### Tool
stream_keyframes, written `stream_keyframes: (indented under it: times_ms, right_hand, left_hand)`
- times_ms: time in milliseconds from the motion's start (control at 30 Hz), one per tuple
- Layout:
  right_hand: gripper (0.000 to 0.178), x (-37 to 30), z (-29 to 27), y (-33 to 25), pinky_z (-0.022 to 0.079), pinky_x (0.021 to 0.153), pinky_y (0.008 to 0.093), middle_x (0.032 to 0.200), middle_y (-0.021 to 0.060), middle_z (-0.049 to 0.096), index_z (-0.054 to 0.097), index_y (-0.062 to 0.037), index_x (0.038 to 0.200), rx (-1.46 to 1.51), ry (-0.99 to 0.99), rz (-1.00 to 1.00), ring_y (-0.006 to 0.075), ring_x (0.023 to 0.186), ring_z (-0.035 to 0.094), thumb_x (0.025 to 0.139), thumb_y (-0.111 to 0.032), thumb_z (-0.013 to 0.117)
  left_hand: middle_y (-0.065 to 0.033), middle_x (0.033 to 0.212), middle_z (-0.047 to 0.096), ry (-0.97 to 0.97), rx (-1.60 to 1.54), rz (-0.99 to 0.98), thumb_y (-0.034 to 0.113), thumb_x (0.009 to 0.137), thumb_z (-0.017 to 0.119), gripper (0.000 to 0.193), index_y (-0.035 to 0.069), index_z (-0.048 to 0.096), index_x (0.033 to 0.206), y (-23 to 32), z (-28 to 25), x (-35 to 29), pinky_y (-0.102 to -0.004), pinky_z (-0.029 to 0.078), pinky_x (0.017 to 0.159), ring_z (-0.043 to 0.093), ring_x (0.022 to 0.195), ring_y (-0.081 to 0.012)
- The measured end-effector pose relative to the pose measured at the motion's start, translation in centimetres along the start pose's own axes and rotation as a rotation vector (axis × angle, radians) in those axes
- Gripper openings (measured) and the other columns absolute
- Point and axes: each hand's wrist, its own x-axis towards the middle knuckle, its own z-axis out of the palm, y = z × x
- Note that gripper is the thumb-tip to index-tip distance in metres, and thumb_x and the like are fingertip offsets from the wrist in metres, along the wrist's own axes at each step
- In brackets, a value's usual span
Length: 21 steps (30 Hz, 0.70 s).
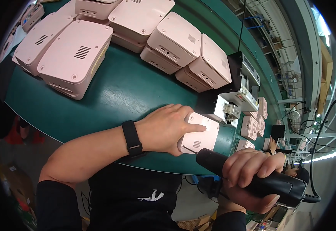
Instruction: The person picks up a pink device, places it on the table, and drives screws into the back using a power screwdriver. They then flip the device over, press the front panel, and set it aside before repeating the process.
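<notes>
My right hand (pixel 254 175) wraps round a black corded electric screwdriver (pixel 210 161). Its thin bit slants to the near left corner of a pale pink plastic housing (pixel 202 136), at or close to a corner hole; contact is too small to make out. On the green table, that housing lies with its vented face up. My left hand (pixel 170 129), a black band on its wrist, grips the housing's left side. The index finger lies stretched across the top face, and the thumb is at the near left corner. Its other fingers are partly hidden.
Stacked pink housings (pixel 175 38) line the table's far side, with more (pixel 75 54) at the left. A black and metal bench device (pixel 229 104) stands just beyond the held housing. Further right are several smaller pink parts (pixel 249 127) and another person's hand (pixel 272 145). The screwdriver's cord (pixel 312 165) rises at the right.
</notes>
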Motion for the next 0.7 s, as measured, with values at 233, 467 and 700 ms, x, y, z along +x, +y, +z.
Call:
stream_keyframes:
  times_ms: [233, 467, 700]
  right_hand:
    - [0.058, 0.1, 2.1, -0.2, 0.047, 0.045, 0.0321, 0.064, 0.0026, 0.053, 0.043, -0.0097, 0.099, -0.100, 0.117, 0.006, 0.0161, 0.044, 0.052, 0.084, -0.054, 0.077]
    - [0.060, -2.8, -1.3, -4.4, 0.054, 0.059, 0.0415, 0.074, 0.0069, 0.063, 0.048, -0.0077, 0.105, 0.030, 0.135, -0.150, 0.0234, 0.054, 0.062, 0.079, -0.043, 0.088]
    - [0.062, -13.4, -3.3, -1.9, 0.051, 0.055, 0.0376, 0.068, 0.0061, 0.056, 0.048, -0.0082, 0.103, -0.342, 0.600, -0.126, 0.0212, 0.055, 0.059, 0.082, -0.056, 0.083]
  left_hand:
    - [-0.0200, 0.128, 0.056, 0.009, 0.034, 0.027, 0.029, 0.059, 0.091, 0.079, 0.025, 0.067, 0.135, 0.2, 0.4, -0.1, -0.0468, 0.049, 0.103, 0.060, 0.117, -0.0383]
    - [-0.0184, 0.124, 0.058, 0.047, 0.033, 0.002, 0.034, 0.064, 0.088, 0.073, 0.022, 0.068, 0.133, 0.7, -0.5, 0.3, -0.0449, 0.053, 0.098, 0.062, 0.112, -0.0367]
    - [-0.0161, 0.120, 0.064, -0.059, -0.200, -0.036, 0.043, 0.071, 0.087, 0.070, 0.016, 0.068, 0.133, 2.5, -0.6, 2.1, -0.0405, 0.056, 0.093, 0.067, 0.108, -0.0331]
